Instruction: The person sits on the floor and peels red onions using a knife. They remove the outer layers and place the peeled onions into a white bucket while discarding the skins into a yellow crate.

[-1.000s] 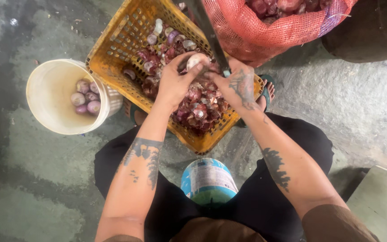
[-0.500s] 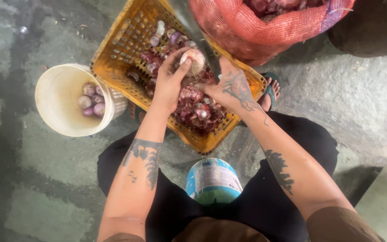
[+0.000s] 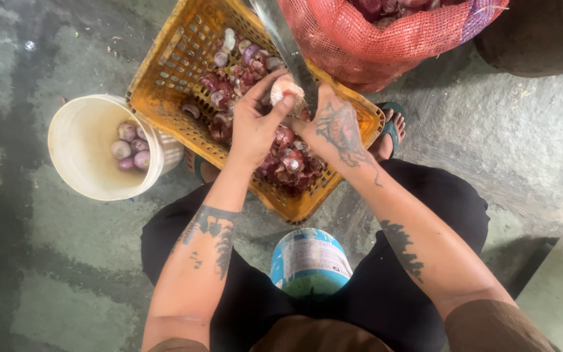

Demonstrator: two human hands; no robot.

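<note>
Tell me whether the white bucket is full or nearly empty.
Nearly empty. The white bucket holds only a few peeled onions at its bottom, with most of its inner wall bare.

A round tin [image 3: 309, 264] stands between the person's knees, just below the orange basket [image 3: 164, 78] — its wrap-around label is blue and white above, green toward the bottom, with small print too fine to make out. A red mesh sack [image 3: 386, 45] sits beside the basket's far edge — bulging, open-topped.
</note>
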